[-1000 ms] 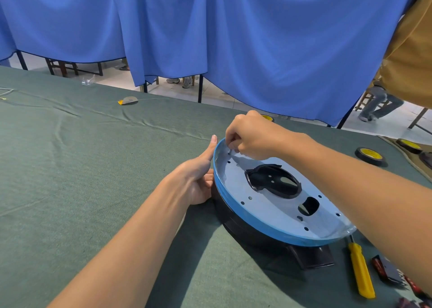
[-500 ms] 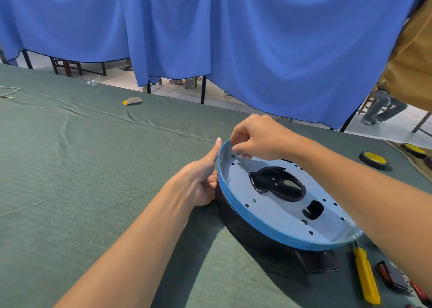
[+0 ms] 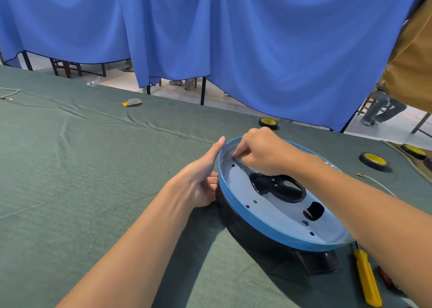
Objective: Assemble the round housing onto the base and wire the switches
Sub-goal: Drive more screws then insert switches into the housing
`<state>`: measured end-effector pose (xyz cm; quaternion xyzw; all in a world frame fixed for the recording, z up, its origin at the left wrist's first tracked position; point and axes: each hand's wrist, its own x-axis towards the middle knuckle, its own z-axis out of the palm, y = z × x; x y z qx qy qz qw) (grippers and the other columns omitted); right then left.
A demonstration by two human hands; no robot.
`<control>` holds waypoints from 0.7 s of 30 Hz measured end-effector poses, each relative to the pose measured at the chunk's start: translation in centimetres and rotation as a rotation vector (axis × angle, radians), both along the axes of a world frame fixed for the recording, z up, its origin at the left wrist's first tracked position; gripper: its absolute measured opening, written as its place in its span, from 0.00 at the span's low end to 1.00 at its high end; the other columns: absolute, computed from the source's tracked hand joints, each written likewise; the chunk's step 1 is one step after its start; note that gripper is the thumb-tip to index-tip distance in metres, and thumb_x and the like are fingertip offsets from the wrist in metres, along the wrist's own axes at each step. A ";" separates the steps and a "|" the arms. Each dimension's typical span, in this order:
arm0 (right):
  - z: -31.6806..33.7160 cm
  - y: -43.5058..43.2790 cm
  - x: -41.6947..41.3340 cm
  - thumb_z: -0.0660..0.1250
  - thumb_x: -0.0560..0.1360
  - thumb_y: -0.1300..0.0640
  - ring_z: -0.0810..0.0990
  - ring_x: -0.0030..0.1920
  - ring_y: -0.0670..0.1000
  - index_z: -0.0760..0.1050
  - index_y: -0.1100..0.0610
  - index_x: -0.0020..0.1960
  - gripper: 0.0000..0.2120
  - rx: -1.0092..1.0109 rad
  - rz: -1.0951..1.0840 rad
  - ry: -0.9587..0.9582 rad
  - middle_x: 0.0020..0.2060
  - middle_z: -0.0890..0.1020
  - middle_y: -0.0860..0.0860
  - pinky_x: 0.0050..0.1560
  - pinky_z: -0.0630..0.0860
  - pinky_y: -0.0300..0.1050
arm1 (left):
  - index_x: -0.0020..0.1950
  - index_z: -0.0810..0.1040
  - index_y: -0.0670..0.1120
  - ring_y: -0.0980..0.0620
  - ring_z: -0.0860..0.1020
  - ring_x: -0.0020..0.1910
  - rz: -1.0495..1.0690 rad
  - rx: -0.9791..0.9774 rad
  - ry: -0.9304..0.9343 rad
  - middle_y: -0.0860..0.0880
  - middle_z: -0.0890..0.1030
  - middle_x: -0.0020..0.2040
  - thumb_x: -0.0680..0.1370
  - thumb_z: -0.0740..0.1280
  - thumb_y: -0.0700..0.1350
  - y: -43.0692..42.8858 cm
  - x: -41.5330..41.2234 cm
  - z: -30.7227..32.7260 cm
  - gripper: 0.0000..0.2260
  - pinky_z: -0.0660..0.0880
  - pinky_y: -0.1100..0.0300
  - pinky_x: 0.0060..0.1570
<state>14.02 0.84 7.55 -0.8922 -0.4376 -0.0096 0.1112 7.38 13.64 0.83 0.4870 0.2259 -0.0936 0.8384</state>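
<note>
— Where were the fingers?

— My right hand (image 3: 261, 153) had its fingers (image 3: 243, 154) bunched, tips down at a hole near the far edge of the pale blue round plate (image 3: 275, 214). Whether they pinched a screw, I couldn't tell. My left hand (image 3: 201, 184) clasped the edge, thumb straight along the darker rim, the other fingers curled against the black round shell (image 3: 243, 231) beneath.

— And the stack itself?

— It sat on the green cloth counter (image 3: 93, 167), close before me. I judged it stiff and fairly light, with the glossy shell liable to slide. It seemed best held at the rim from both sides, not by the cut-out. A yellow-handled screwdriver (image 3: 368, 282) lay beside it.
</note>
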 end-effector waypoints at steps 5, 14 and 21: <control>-0.1 -0.7 0.0 0.65 0.76 0.61 0.77 0.44 0.48 0.84 0.55 0.54 0.11 0.035 -0.007 -0.046 0.44 0.83 0.49 0.41 0.76 0.43 | 0.55 0.79 0.42 0.44 0.79 0.48 -0.015 0.012 -0.002 0.42 0.81 0.49 0.70 0.72 0.65 0.0 -0.1 0.1 0.28 0.74 0.52 0.64; -0.1 -0.7 -0.4 0.64 0.78 0.60 0.77 0.49 0.52 0.84 0.55 0.53 0.11 -0.112 0.050 -0.050 0.48 0.82 0.51 0.50 0.77 0.51 | 0.31 0.75 0.43 0.54 0.64 0.28 0.057 -0.005 0.045 0.49 0.71 0.29 0.76 0.69 0.60 0.0 -0.4 -0.1 0.24 0.62 0.62 0.37; 0.6 0.0 0.9 0.66 0.78 0.56 0.67 0.64 0.50 0.72 0.48 0.69 0.20 -0.042 0.068 -0.150 0.64 0.74 0.46 0.62 0.70 0.53 | 0.23 0.73 0.43 0.57 0.60 0.18 0.079 0.011 0.027 0.50 0.68 0.21 0.80 0.60 0.37 0.0 -0.2 -0.2 0.23 0.59 0.67 0.18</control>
